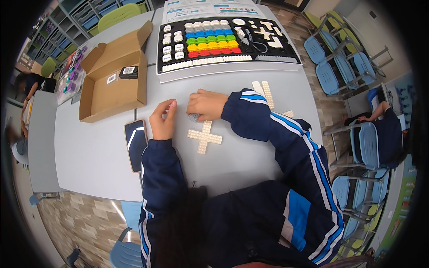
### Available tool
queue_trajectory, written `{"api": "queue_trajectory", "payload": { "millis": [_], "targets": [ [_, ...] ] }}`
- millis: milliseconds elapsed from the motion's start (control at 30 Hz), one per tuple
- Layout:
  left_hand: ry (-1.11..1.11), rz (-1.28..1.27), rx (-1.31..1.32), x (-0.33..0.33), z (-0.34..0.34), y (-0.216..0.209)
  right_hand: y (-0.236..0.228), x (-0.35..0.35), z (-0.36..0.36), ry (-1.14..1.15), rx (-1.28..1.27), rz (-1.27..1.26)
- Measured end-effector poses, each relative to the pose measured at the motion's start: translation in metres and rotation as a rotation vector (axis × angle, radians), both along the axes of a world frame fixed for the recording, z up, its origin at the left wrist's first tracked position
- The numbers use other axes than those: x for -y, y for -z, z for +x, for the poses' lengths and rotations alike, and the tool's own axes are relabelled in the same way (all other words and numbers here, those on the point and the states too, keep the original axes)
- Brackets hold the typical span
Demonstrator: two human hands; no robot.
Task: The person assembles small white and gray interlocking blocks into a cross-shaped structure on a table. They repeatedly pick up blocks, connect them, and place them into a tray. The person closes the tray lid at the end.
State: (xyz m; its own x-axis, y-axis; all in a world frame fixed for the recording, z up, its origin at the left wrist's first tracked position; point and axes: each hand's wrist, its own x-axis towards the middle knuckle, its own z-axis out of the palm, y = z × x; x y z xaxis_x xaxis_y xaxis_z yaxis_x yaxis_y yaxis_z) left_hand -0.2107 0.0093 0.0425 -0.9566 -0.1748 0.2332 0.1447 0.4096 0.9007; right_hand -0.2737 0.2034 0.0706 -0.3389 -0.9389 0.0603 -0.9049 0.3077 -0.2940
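Note:
A white cross-shaped building plate (204, 137) with studs lies flat on the grey table in front of me. Just beyond its upper arm, my right hand (208, 105) curls its fingers down over a small grey studded block (193, 117), partly hidden under the fingers. Whether the block touches the cross cannot be made out. To the left, my left hand (163, 119) is raised over the table with thumb and fingers apart, and nothing shows in it. A dark-screened phone (136, 145) lies beside the left wrist.
A black tray of colored blocks (223, 44) stands at the back. An open cardboard box (114, 96) sits at left. Beyond my right forearm lie studded white strips (267, 94). Blue chairs (328, 73) stand to the right, where another person (384, 129) sits.

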Motion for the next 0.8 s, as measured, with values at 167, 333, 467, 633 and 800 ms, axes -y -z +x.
{"api": "queue_trajectory", "payload": {
  "millis": [167, 333, 467, 633, 800],
  "targets": [
    [0.050, 0.253, 0.073, 0.001, -0.001, 0.002, 0.005, 0.004, -0.001, 0.029, -0.041, 0.043],
    [0.108, 0.367, 0.168, 0.008, -0.002, 0.004, -0.006, -0.011, -0.002, 0.168, -0.018, 0.081],
    [0.228, 0.829, 0.325, 0.004, 0.001, 0.004, -0.015, -0.019, -0.005, 0.220, 0.152, -0.249],
    [0.629, 1.203, 0.398, -0.024, 0.016, -0.027, -0.037, -0.019, 0.011, 0.183, 0.085, -0.476],
    [0.597, 1.128, 0.434, -0.018, 0.016, -0.013, -0.047, -0.016, 0.024, 0.134, 0.162, -0.476]
  ]
}}
